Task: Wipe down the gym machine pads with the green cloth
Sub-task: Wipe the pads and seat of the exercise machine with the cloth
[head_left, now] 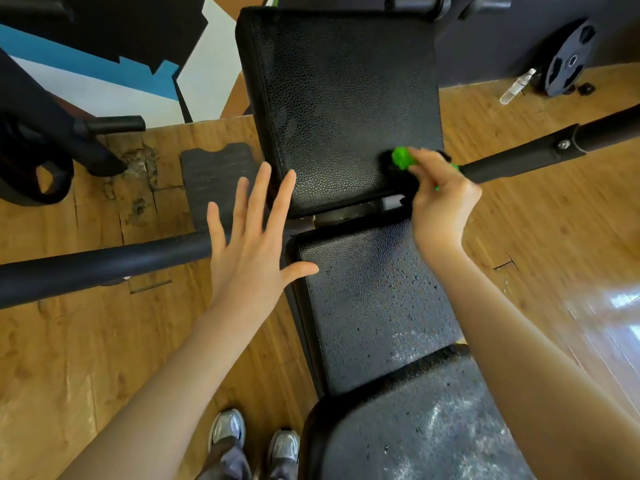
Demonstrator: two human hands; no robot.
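We see a wooden floor (pixel 519 244) carrying a black bench (pixel 346 98), a water bottle (pixel 516 86) and a weight plate (pixel 568 60).

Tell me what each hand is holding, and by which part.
The right hand grips the bunched green cloth, most of it hidden in the fist, one end poking out against the upper pad. The left hand holds nothing, fingers spread.

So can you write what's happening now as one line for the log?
step: wiping | right hand: holds green cloth on back pad | left hand: open, empty | seat pad: speckled
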